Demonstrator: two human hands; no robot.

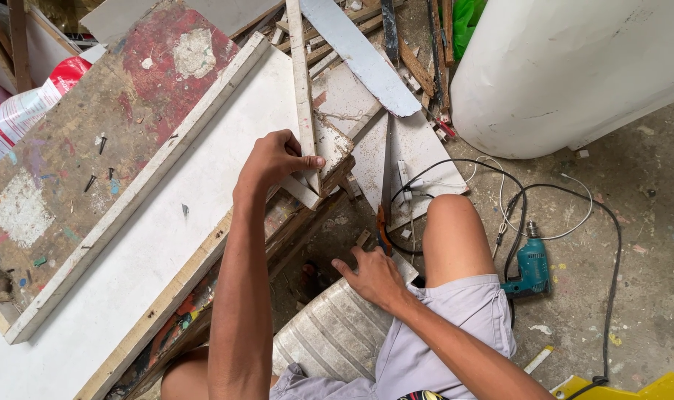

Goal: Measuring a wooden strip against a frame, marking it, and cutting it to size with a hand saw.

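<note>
1. I saw the left hand point(274, 159) pinching a narrow white wooden strip point(302, 89) against the corner of the big white board point(159, 237), thumb and fingers closed on the strip near its lower end.
2. The right hand point(374, 275) lay down by the knee point(452, 230), fingers curled loosely beside an orange-handled tool point(382, 226). I could not tell whether it gripped the handle or only touched it.
3. The strip ran up and away from the hand, its lower end resting at the board's corner, over the worn wooden bench point(307, 215) beneath.
4. To do this well, I judged the strip needed holding flat and flush with the board's edge, pressed close to the joint so it would not pivot, with the fingers kept clear of wherever the tool would land.
5. The lower end of the strip sat behind the hand, so how it met the board was hidden.
6. The tool's working end was covered by the hand and shadow; I could not tell its kind.
7. A blue-green drill point(531, 268) lay on the floor well apart, its cable point(611, 244) trailing off past the bottom edge.
</note>
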